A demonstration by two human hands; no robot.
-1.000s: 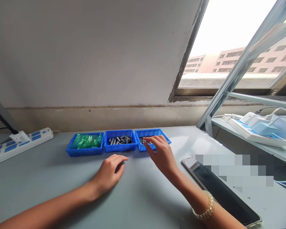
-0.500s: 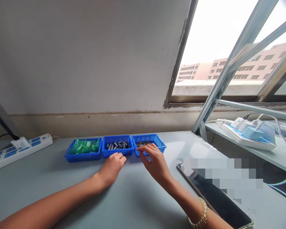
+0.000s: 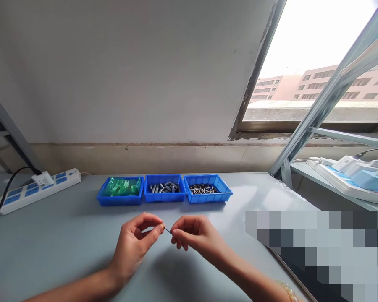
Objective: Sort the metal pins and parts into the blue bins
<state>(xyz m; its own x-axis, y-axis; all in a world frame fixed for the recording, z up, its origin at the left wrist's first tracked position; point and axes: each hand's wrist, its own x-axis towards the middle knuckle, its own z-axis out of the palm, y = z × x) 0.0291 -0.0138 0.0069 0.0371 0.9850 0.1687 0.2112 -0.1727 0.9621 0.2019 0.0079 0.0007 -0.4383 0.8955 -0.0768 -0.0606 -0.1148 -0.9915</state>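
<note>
Both hands meet above the table in front of the blue bins. My left hand (image 3: 137,241) pinches a tiny part with thumb and forefinger; its shape is too small to make out. My right hand (image 3: 197,235) grips a thin dark pin (image 3: 167,230), whose free end reaches the left fingertips. Behind them stand three blue bins in a row: the left bin (image 3: 121,202) holds green pieces in clear plastic, the middle bin (image 3: 164,199) dark grey blocks, and the right bin (image 3: 209,198) many thin metal pins.
A white power strip (image 3: 40,191) with a plug lies at the table's left. At the right, a dark flat device (image 3: 290,272) is partly pixelated. Beyond it, a metal shelf (image 3: 302,171) carries another power strip (image 3: 343,180). A wall and window are behind.
My right hand has left the right bin and come down with a pin. My left hand has risen off the table to meet it, fingers now pinched. The camera view has shifted somewhat.
</note>
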